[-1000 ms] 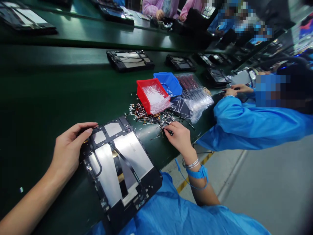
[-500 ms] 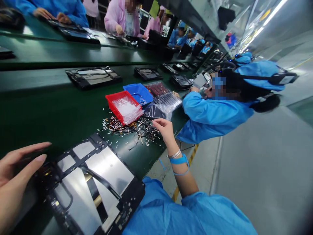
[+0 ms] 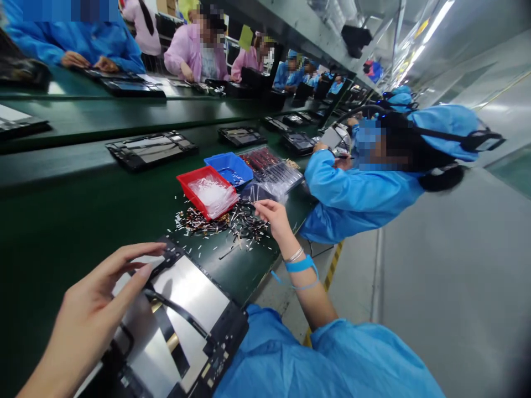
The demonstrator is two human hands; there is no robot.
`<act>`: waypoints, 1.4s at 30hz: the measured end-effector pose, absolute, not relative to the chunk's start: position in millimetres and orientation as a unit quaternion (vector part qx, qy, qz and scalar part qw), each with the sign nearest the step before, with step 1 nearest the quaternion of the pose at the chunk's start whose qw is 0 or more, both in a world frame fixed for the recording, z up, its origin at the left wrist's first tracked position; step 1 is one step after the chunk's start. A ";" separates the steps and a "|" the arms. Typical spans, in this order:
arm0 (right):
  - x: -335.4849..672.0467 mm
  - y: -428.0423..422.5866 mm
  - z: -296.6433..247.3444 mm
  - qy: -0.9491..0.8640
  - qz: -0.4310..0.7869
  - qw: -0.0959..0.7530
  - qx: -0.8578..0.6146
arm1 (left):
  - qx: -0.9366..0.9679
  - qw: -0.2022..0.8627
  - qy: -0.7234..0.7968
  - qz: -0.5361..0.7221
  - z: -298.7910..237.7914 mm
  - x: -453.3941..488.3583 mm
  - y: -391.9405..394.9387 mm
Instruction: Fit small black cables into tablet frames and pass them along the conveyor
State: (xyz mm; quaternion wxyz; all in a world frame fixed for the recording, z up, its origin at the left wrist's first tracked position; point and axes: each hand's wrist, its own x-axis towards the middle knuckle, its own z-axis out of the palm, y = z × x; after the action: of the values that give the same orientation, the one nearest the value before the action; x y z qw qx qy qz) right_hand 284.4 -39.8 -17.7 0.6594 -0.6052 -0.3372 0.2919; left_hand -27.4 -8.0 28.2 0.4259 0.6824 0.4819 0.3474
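This is a factory. People (image 3: 360,193) in blue and pink coats (image 3: 179,52) are at long green benches (image 3: 53,204) with opened gadgets (image 3: 153,148); the blurry far end seems to have more people.

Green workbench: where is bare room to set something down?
The green workbench is barest left of the red bin, between the opened tablet under the left hand and the tablet farther back. A strip between the opened tablet and loose cables holds only stray bits. Crowded: around the red bin, with blue bin, plastic bag, loose cables and right hand.
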 end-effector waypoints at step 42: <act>146.4 -46.7 14.1 -0.800 -0.091 0.440 -0.398 | 0.592 0.683 0.324 0.279 10.3 -25.2 -11.7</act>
State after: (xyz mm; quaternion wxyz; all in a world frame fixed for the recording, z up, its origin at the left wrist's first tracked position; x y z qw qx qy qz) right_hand 146.4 -46.7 14.1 0.4396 -0.3977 -0.8002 -0.0914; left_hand -25.2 -11.7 10.3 0.6831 0.5924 0.3237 0.2787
